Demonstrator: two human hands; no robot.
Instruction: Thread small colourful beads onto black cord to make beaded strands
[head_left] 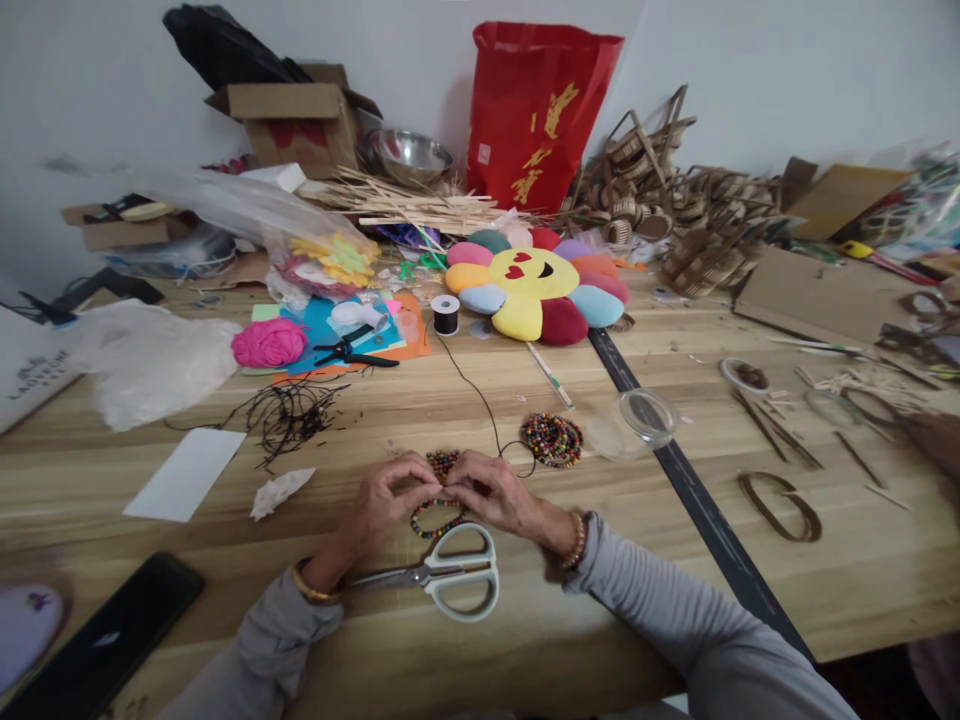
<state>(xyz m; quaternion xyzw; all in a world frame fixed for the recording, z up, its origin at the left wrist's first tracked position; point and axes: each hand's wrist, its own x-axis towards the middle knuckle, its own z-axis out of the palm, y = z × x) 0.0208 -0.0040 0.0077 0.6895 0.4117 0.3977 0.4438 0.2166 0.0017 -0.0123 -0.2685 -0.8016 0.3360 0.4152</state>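
Observation:
My left hand (pixel 390 495) and my right hand (pixel 491 490) meet at the middle of the wooden table (pixel 525 620), fingers pinched together on a string of small coloured beads (pixel 435 525) that loops below them. More beads (pixel 442 462) show just above the fingers. A thin black thread (pixel 480 395) runs from my hands to a black spool (pixel 445 315). A pile of coloured beads (pixel 552 440) lies to the right. Pale green-handled scissors (pixel 450 575) rest just in front of my wrists.
A flower-shaped cushion (pixel 529 290), a red bag (pixel 536 110), a clear lid (pixel 649 415), black pliers (pixel 352 352), pink yarn (pixel 268 343), tangled black cord (pixel 289 415), a white card (pixel 186 475), a black phone (pixel 105 640) and wooden pieces (pixel 690 210) lie around.

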